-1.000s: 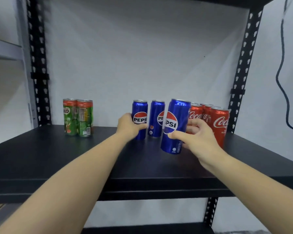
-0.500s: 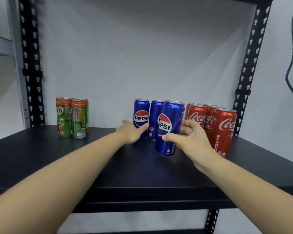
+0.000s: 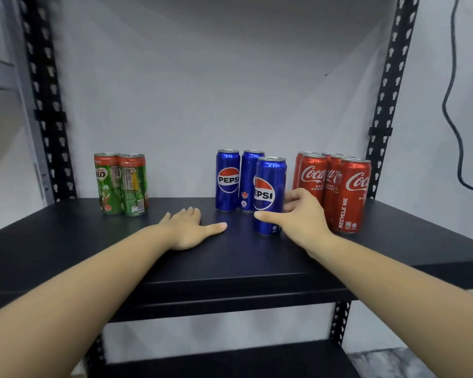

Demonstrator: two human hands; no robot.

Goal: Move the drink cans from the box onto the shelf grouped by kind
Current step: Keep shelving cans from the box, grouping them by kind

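Three blue Pepsi cans stand mid-shelf: two at the back and one in front, upright on the black shelf. My right hand wraps that front can low down, thumb across its front and fingers behind its right side. My left hand lies flat and empty on the shelf, just left of the Pepsi cans. Two green Milo cans stand at the left. Several red Coca-Cola cans cluster at the right. The box is out of view.
Black perforated uprights frame the shelf against a white wall. A black cable hangs at the right. A lower shelf shows below. Bare shelf surface lies between the Milo and Pepsi cans.
My left hand let go of the back-left Pepsi can and dropped flat onto the shelf. The front Pepsi can went from tilted to standing upright on the shelf under my right hand.
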